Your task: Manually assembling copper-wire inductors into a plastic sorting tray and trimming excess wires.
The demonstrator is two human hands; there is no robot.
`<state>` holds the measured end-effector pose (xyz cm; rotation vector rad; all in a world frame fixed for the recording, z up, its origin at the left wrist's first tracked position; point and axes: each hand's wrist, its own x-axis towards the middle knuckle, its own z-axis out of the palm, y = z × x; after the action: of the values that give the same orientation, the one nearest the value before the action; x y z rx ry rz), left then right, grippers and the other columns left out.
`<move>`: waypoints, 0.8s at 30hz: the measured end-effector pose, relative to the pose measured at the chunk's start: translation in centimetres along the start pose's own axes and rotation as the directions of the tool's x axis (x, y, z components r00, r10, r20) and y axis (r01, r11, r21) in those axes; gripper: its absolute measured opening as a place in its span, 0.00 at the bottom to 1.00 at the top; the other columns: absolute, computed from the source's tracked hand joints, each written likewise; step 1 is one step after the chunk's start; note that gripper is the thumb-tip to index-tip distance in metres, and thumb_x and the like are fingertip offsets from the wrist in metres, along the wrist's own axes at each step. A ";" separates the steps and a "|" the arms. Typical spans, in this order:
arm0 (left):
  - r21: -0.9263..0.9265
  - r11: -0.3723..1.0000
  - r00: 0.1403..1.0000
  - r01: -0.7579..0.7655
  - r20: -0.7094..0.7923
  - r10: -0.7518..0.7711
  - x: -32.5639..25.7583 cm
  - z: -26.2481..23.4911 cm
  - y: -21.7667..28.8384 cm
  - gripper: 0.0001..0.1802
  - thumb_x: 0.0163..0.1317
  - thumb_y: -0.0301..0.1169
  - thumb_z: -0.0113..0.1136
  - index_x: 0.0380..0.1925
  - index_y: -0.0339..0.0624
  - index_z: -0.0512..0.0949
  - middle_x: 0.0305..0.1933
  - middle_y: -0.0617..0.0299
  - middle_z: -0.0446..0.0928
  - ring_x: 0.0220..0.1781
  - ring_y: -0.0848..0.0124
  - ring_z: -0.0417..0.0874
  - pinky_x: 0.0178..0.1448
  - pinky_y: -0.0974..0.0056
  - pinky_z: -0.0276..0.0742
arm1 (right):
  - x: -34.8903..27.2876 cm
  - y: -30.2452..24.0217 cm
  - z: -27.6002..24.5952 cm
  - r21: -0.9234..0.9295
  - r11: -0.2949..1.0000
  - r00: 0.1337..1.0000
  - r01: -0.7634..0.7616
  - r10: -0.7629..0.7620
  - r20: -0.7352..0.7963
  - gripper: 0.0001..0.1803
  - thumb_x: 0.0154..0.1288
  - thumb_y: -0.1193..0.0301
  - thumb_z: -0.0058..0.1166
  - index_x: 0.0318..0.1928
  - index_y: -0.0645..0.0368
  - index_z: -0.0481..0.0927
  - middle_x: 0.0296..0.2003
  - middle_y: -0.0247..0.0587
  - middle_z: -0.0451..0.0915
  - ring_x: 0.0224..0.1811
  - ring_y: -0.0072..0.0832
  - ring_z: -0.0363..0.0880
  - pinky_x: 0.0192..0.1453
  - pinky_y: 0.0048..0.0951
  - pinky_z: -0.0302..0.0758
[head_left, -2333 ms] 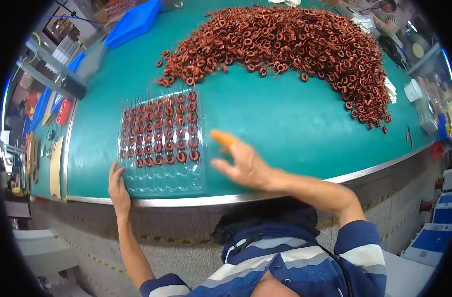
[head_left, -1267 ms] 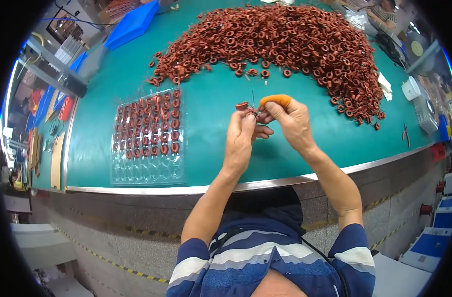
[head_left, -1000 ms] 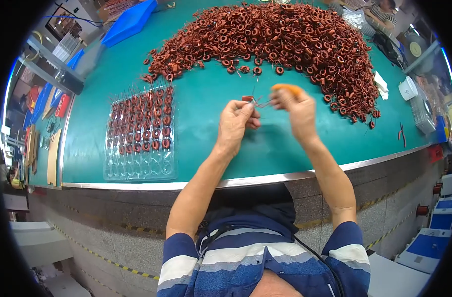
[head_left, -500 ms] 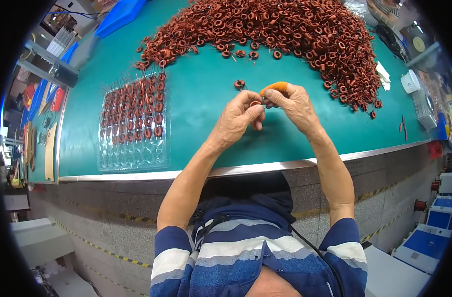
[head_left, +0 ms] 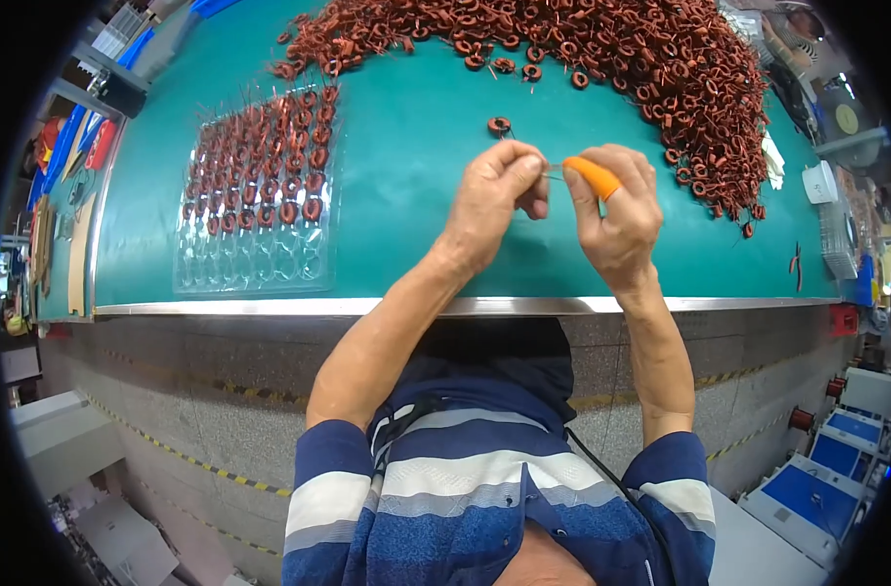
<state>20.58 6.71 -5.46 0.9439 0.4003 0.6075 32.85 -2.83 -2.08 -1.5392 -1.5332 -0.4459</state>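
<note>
I see two hands raised together over the green bench (head_left: 416, 234). My left hand (head_left: 492, 200) pinches fingertips against the fingertips of my right hand (head_left: 616, 210), and between them is something thin and pale that I cannot make out. The right hand wears one orange finger cover (head_left: 594, 177) on its forefinger.

One loose brown ring (head_left: 499, 125) lies alone on the bench just beyond the hands. Behind it, a big heap of brown rings (head_left: 650, 68), far too many to count, curves across the far side and down to the right. One clear tray (head_left: 260, 195) sits to the left, its far rows filled with rings and its near rows bare.

At the right edge stand a small white box (head_left: 818, 183) and a round yellowish disc (head_left: 847, 119). Blue and red flat items (head_left: 84, 146) lie along the left edge.

Half a second ago the hands were pinched together in the same way; they now sit slightly lower in view, and the heap and tray have shifted with my head.
</note>
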 end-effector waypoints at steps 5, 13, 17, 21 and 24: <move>0.127 0.989 0.995 -0.080 -0.056 0.087 -0.2 -0.5 -0.7 0.09 0.71 0.31 0.46 0.41 0.37 0.73 0.27 0.63 0.73 0.26 0.74 0.73 0.33 0.70 0.71 | -1.6 1.4 1.7 0.472 0.522 0.693 -0.710 0.635 0.340 0.11 0.65 0.68 0.58 0.40 0.65 0.83 0.36 0.34 0.81 0.39 0.17 0.75 0.43 0.22 0.72; 0.234 0.964 0.988 -0.125 0.114 0.100 -1.5 -1.4 0.5 0.13 0.69 0.28 0.49 0.51 0.34 0.71 0.32 0.65 0.71 0.31 0.77 0.74 0.39 0.71 0.72 | -4.0 0.9 1.5 0.470 0.455 0.650 -0.756 0.603 0.462 0.18 0.66 0.61 0.59 0.45 0.65 0.81 0.34 0.35 0.82 0.35 0.20 0.78 0.40 0.21 0.74; 0.445 0.876 0.983 -0.185 0.091 0.161 -1.6 -0.8 0.1 0.12 0.65 0.24 0.50 0.48 0.35 0.73 0.28 0.64 0.74 0.25 0.77 0.75 0.31 0.70 0.73 | -3.1 -0.8 1.6 0.304 0.724 0.785 -0.619 0.557 0.271 0.13 0.70 0.66 0.53 0.38 0.64 0.83 0.29 0.41 0.83 0.28 0.23 0.79 0.34 0.24 0.74; 0.582 0.776 0.969 -0.243 0.106 0.224 -2.0 0.0 1.7 0.12 0.66 0.25 0.51 0.49 0.36 0.72 0.28 0.64 0.74 0.27 0.78 0.75 0.33 0.72 0.72 | -1.7 -1.6 0.6 0.462 0.653 0.780 -0.601 0.606 0.158 0.15 0.70 0.65 0.52 0.35 0.66 0.83 0.26 0.39 0.82 0.25 0.22 0.76 0.31 0.25 0.73; 0.611 0.742 0.958 -0.277 0.118 0.260 -2.4 0.2 1.3 0.12 0.66 0.25 0.51 0.48 0.36 0.72 0.28 0.65 0.74 0.27 0.77 0.75 0.34 0.71 0.72 | -2.3 0.0 1.3 0.704 0.295 0.640 -0.646 0.712 0.289 0.17 0.69 0.64 0.52 0.33 0.67 0.83 0.26 0.37 0.81 0.26 0.20 0.75 0.33 0.21 0.73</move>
<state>18.44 5.66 -4.12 1.6732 0.4560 0.7414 32.08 -3.21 -4.53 -1.2556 -0.6466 0.6135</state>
